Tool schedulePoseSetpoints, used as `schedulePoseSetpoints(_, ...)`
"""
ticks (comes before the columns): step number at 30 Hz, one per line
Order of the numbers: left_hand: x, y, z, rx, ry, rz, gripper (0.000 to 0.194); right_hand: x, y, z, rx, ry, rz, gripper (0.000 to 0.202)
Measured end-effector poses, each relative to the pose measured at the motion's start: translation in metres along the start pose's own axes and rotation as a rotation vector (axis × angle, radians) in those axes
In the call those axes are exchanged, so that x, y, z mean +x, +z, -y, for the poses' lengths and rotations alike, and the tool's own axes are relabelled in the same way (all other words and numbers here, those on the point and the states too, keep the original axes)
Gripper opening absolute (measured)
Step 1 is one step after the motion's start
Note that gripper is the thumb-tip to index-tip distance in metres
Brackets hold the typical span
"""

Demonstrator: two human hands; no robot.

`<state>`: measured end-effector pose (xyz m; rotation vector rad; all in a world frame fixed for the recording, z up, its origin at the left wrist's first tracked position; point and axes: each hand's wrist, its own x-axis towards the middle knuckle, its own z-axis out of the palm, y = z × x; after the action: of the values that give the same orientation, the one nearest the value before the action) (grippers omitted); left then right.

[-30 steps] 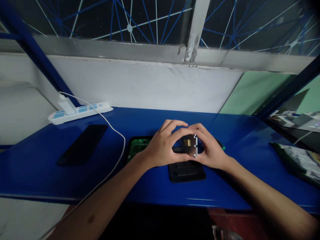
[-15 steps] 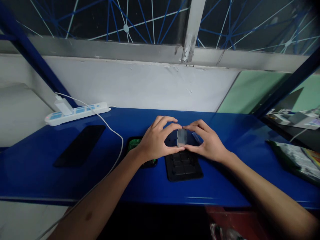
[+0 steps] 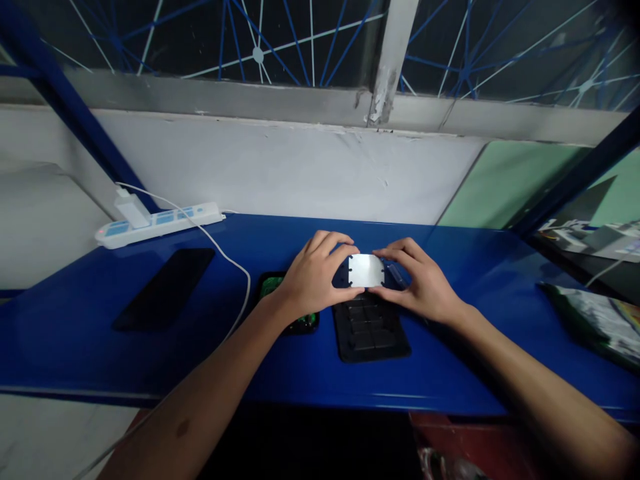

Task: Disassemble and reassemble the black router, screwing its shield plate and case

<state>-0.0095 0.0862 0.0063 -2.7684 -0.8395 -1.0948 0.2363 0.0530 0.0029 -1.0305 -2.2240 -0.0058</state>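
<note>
A small shiny metal plate (image 3: pixel 367 271) with notched side edges is held up between both hands. My left hand (image 3: pixel 315 273) pinches its left side between thumb and fingers. On the other side, my right hand (image 3: pixel 417 280) grips it with thumb and fingertips. Below the plate lies a black plastic cover (image 3: pixel 373 333) with moulded compartments, flat on the blue table. A black case with a green circuit board (image 3: pixel 270 285) rests under my left wrist, partly hidden. Beside my right fingers is a small dark blue piece (image 3: pixel 397 275) whose kind I cannot make out.
At the left lies a flat black panel (image 3: pixel 165 288) on the blue table (image 3: pixel 280 380). Behind it is a white power strip (image 3: pixel 160 223) with a charger, its white cable (image 3: pixel 233 257) crossing towards my left arm. A shiny packet (image 3: pixel 595 320) lies at the right.
The plate has turned between my fingers: it looked narrow and grey, and now shows a wider, bright silver face. My hands are slightly further apart, and the view has shifted a little.
</note>
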Motion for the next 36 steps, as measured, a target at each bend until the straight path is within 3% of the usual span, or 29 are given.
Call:
schedulePoseSetpoints(26,-0.001,0.002,-0.001,0.030,-0.008,0.038,0.051,0.000,-0.002,0.006,-0.016,-0.030,-0.029,0.053)
schedulePoseSetpoints(36,-0.001,0.002,-0.005,0.064,0.031,0.075,0.052,-0.001,-0.001,0.015,-0.041,-0.101,-0.102,0.054)
